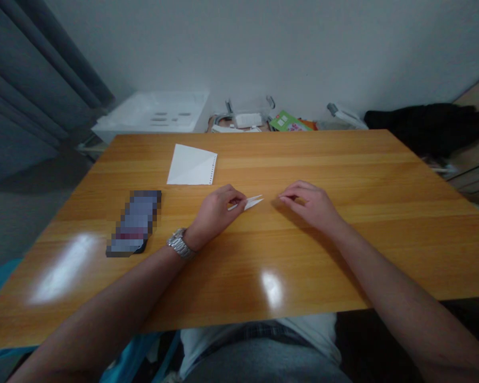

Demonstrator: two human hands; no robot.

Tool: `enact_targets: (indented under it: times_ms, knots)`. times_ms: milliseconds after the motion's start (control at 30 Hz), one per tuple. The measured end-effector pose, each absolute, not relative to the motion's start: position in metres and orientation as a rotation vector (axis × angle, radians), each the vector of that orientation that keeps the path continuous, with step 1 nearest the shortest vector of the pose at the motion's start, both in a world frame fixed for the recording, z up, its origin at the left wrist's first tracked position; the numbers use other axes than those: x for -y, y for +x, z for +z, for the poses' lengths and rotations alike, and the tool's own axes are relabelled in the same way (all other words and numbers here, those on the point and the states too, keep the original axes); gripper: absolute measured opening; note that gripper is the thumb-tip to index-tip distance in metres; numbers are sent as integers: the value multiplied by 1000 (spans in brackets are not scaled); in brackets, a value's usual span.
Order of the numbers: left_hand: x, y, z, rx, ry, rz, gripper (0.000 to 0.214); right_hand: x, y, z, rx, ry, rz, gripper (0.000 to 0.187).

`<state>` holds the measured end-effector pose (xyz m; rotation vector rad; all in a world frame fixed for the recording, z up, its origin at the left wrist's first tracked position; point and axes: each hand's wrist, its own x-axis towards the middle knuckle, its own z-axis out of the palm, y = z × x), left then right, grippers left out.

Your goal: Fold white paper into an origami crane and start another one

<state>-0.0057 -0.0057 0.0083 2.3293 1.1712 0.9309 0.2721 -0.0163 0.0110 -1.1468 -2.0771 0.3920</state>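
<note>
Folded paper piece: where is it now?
Head view: the folded paper piece lies at the table centre, pinched by the left hand, pointing toward the right hand, with the white sheet beyond.

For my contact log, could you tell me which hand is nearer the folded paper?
Left: the left hand pinches the folded paper; the right hand rests apart, to its right.

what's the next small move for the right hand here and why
Probably slide the right hand left to pinch the free pointed end of the folded paper. The left hand holds only its other end, and the right hand rests on the table, apart from it.
</note>
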Motion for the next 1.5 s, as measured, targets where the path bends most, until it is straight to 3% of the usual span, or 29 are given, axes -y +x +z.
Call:
enact_targets:
  times_ms: [367, 1133, 1500]
  knots:
    - [14, 7, 0, -983, 2126, 867, 10, 26, 249, 3, 1941, -1129, 817, 17]
    - [20, 11, 13, -964, 2209, 820, 23, 31, 241, 8, 2101, -1101, 735, 17]
    - [13, 0, 8, -1074, 2219, 865, 12, 21, 261, 7, 1988, -1186, 697, 16]
